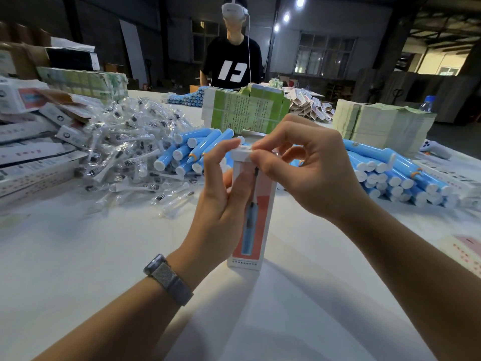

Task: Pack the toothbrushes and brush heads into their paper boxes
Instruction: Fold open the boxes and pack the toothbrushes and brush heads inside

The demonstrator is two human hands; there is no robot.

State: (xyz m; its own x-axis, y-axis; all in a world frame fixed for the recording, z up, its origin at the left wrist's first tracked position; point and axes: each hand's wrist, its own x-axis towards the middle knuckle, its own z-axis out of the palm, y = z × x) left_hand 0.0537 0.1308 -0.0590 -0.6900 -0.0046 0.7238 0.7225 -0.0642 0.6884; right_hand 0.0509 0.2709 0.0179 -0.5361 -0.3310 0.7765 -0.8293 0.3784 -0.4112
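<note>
A paper box (pixel 251 217) is standing upright on the white worktop (pixel 104 269), close to the near edge and about midway along it, a blue toothbrush printed on its front. The left hand (pixel 221 201) is gripping the box's left side, fingers curled up to the top flap, a watch (pixel 166 278) sitting on that wrist. The right hand (pixel 309 168) is reaching over from the right, thumb and forefinger pinching the flap at the top of the box.

Behind the box, blue toothbrush handles (pixel 192 152) are lying in a loose heap, and a bigger stack of handles (pixel 400 178) is piling up toward the right edge. On the left, a mound of bagged brush heads (pixel 130 152) is spreading across the cloth, with flat printed boxes (pixel 31 157) stacked along the left edge. A green-and-white block of cartons (pixel 244 110) is standing toward the far edge, and a thick stack of folded leaflets (pixel 382 126) is sitting at the far right, a water bottle (pixel 426 104) just behind it.

Across the worktop a person in a black T-shirt (pixel 234 63) is standing, wearing a white headset (pixel 233 10). The room is looking like a dim warehouse: grey walls, barred windows (pixel 322 54), bright ceiling lamps (pixel 286 16) glowing overhead.
</note>
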